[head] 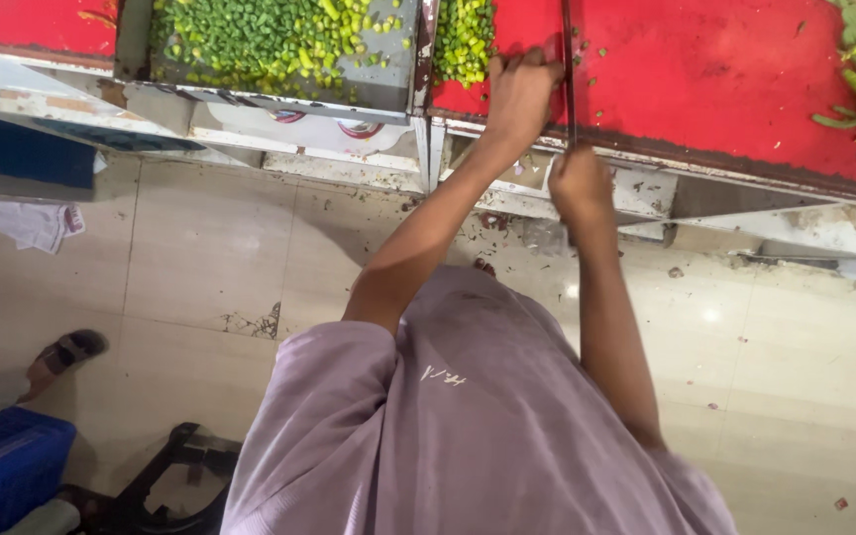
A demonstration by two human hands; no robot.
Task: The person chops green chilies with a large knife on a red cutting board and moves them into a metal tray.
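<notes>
Looking down from the head camera: at upper centre, the right hand (579, 183) clenches a long knife (568, 69), stiff and best held by its handle; the left hand (522, 89) rests flat beside loose, light chopped green pieces (463, 40) on the red board (725, 89).

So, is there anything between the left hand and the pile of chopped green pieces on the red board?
Nothing visible: the left hand lies right beside the chopped green pieces on the red board.
</notes>
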